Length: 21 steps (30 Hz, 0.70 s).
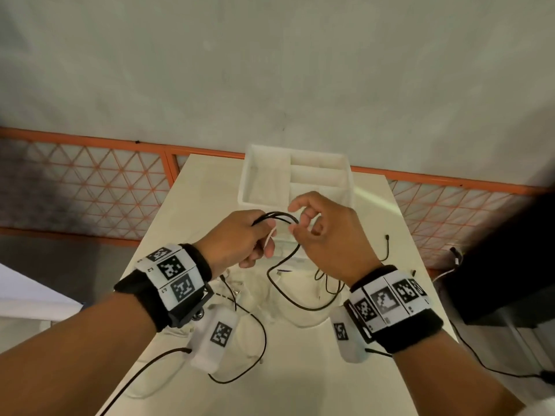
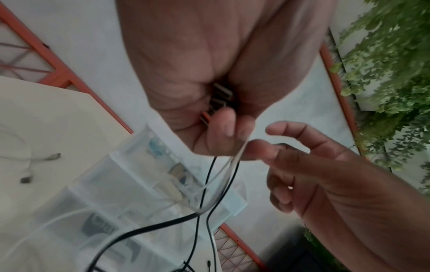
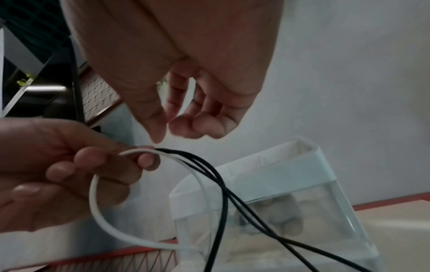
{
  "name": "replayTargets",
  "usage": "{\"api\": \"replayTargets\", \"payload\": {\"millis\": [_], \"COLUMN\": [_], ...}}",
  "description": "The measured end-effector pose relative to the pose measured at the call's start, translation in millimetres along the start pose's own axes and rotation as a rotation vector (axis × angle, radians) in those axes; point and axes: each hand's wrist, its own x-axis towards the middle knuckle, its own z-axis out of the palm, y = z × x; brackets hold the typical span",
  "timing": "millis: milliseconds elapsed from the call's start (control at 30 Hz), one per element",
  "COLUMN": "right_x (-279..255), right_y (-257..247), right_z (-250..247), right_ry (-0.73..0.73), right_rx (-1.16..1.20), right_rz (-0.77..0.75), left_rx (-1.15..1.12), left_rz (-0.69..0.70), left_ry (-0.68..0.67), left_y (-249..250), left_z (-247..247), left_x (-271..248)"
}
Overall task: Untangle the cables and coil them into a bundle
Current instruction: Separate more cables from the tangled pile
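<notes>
My left hand [image 1: 240, 238] grips a bunch of black cables [image 1: 279, 214] together with one white cable [image 1: 270, 235] above the table. Metal plugs [image 2: 218, 99] show inside its palm [image 2: 221, 128]. In the right wrist view the white cable [image 3: 93, 202] loops under the left fingers [image 3: 69, 165] and the black cables [image 3: 223, 184] hang toward the table. My right hand [image 1: 324, 235] hovers just right of the bunch. Its fingers [image 3: 186, 110] are loosely curled, with nothing between thumb and fingertips. One right fingertip [image 2: 253, 147] lies against the white cable [image 2: 239, 154].
A clear plastic bin [image 1: 264, 181] with compartments stands at the far end of the cream table [image 1: 300, 370]. More black cable [image 1: 300, 304] and pale cables [image 1: 237, 283] lie loose under my wrists. A dark unit [image 1: 495, 265] sits off the right edge. An orange mesh fence [image 1: 90, 181] runs behind.
</notes>
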Motion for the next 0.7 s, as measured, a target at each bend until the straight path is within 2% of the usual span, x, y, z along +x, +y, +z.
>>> {"api": "replayTargets", "payload": {"millis": [100, 233, 400, 533, 600, 700], "right_x": [-2.8, -0.6, 21.1, 35.1, 36.5, 34.2], "right_y": [-2.6, -2.8, 5.5, 34.9, 47.1, 61.1], "right_z": [9.4, 18.5, -25.4, -58.8, -64.6, -66.6], "right_ry": [-0.069, 0.013, 0.31, 0.529, 0.584, 0.588], "right_rx": [-0.034, -0.099, 0.001, -0.03, -0.019, -0.032], "right_rz": [-0.102, -0.061, 0.177, 0.334, 0.404, 0.478], "left_rx": [-0.056, -0.078, 0.194, 0.145, 0.098, 0.092], "left_rz": [0.017, 0.027, 0.045, -0.008, -0.074, -0.168], "left_ry": [-0.074, -0.107, -0.029, 0.069, 0.107, 0.136], "left_y": [2.1, 3.7, -15.5, -45.9, -57.7, -72.0], "left_z": [-0.7, -5.9, -13.6, -24.5, -30.0, -36.2], "left_x": [-0.5, 1.8, 4.2, 5.5, 5.7, 4.4]}}
